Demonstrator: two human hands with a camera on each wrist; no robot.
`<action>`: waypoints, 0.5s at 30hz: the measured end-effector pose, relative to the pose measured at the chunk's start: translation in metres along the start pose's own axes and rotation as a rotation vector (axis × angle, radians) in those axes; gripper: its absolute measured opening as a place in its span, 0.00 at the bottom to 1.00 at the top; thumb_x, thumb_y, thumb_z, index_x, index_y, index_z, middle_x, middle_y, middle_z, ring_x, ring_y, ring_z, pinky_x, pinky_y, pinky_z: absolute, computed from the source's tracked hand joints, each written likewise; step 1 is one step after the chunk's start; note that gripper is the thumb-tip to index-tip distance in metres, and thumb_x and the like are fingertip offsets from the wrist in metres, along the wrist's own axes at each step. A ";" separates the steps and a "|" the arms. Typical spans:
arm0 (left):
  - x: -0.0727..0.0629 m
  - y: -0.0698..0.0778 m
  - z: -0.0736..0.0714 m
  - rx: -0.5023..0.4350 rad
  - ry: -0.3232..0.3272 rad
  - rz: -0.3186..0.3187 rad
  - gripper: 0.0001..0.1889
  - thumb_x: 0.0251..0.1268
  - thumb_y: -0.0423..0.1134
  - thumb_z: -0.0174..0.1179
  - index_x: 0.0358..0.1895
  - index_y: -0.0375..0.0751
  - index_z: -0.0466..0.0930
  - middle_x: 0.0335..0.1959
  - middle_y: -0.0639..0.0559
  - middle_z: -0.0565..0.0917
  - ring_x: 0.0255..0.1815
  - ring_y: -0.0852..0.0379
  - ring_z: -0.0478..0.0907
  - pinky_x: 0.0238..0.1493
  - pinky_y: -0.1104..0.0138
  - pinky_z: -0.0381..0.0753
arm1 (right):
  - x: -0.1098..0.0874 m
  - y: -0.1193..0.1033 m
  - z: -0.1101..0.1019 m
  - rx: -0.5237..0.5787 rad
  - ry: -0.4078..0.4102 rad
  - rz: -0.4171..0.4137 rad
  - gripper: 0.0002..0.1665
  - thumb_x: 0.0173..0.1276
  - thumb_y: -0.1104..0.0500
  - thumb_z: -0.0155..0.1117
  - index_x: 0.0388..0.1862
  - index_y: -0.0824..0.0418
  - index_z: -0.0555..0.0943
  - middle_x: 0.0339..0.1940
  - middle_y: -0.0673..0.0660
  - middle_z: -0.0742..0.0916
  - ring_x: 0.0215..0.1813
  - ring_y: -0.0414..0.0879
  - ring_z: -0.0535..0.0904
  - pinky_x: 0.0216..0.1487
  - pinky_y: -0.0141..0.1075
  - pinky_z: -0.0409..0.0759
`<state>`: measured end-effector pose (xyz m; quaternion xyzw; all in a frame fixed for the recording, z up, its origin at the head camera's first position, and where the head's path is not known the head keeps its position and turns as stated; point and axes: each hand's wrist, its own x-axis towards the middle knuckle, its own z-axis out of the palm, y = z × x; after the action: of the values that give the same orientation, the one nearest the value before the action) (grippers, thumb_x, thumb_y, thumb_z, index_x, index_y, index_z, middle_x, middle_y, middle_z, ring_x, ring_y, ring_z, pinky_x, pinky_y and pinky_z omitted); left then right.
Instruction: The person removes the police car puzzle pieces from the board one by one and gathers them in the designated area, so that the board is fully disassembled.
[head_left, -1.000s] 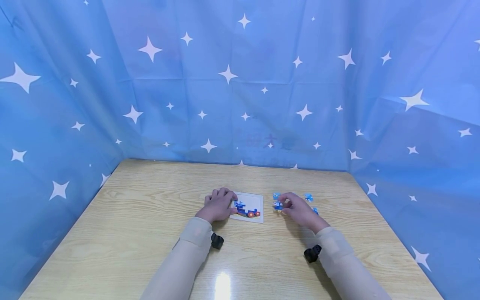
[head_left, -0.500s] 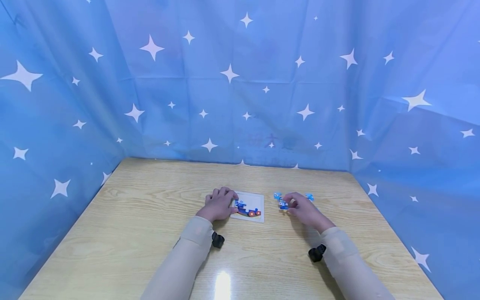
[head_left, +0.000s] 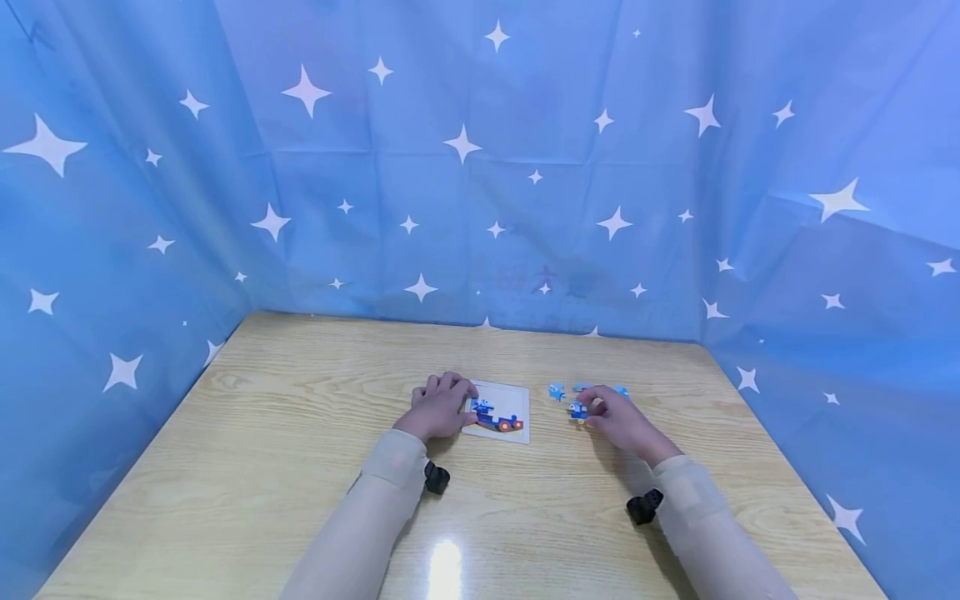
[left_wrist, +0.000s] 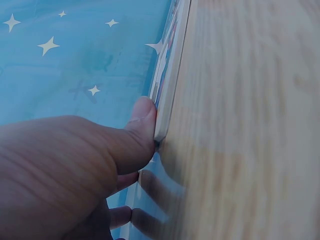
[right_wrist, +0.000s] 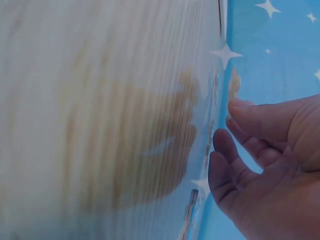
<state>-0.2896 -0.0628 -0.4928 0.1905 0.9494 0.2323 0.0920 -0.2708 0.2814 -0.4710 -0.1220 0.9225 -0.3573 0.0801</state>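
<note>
In the head view a puzzle board point(head_left: 517, 392) with a pale frame lies on the table, with a blue vehicle and red wheels partly pictured in it. My left hand point(head_left: 438, 407) grips its left side, thumb at the near corner; the left wrist view shows that thumb against the board's edge point(left_wrist: 170, 95). To the right, my right hand point(head_left: 622, 423) pinches a blue puzzle piece point(head_left: 576, 410) between thumb and fingertips. Seen edge-on in the right wrist view, the pinched piece point(right_wrist: 234, 82) is raised off the table.
A loose light-blue puzzle piece point(head_left: 557, 392) lies between the board and my right hand. More blue pieces point(head_left: 621, 391) lie beyond that hand, partly covered by it. The wooden table point(head_left: 247, 450) meets a blue star-printed curtain point(head_left: 420, 167) at the back and sides.
My right hand has shifted a little rightward with the pinched piece, away from the board. It now covers different loose pieces. My left hand keeps its hold on the board.
</note>
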 end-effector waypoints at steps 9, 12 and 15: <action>0.000 -0.001 0.001 -0.002 0.002 -0.002 0.17 0.76 0.54 0.57 0.63 0.60 0.72 0.74 0.49 0.61 0.64 0.44 0.58 0.60 0.46 0.60 | -0.001 0.004 -0.002 -0.016 0.013 0.006 0.18 0.73 0.73 0.58 0.60 0.65 0.76 0.62 0.67 0.79 0.55 0.59 0.79 0.47 0.44 0.81; 0.001 -0.001 0.001 -0.001 0.002 -0.002 0.17 0.76 0.54 0.57 0.63 0.60 0.72 0.74 0.49 0.60 0.65 0.44 0.58 0.60 0.46 0.59 | -0.001 0.004 -0.002 -0.029 0.015 0.013 0.18 0.73 0.73 0.58 0.60 0.65 0.76 0.59 0.66 0.79 0.54 0.58 0.79 0.47 0.44 0.81; 0.000 0.000 0.000 -0.004 0.000 -0.003 0.17 0.76 0.54 0.57 0.63 0.60 0.72 0.74 0.49 0.60 0.65 0.44 0.58 0.61 0.46 0.59 | -0.001 0.004 -0.003 -0.031 0.019 0.031 0.17 0.73 0.73 0.59 0.59 0.65 0.77 0.57 0.64 0.80 0.54 0.57 0.79 0.46 0.44 0.80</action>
<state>-0.2896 -0.0628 -0.4930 0.1890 0.9491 0.2341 0.0928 -0.2708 0.2867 -0.4719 -0.1057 0.9303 -0.3430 0.0749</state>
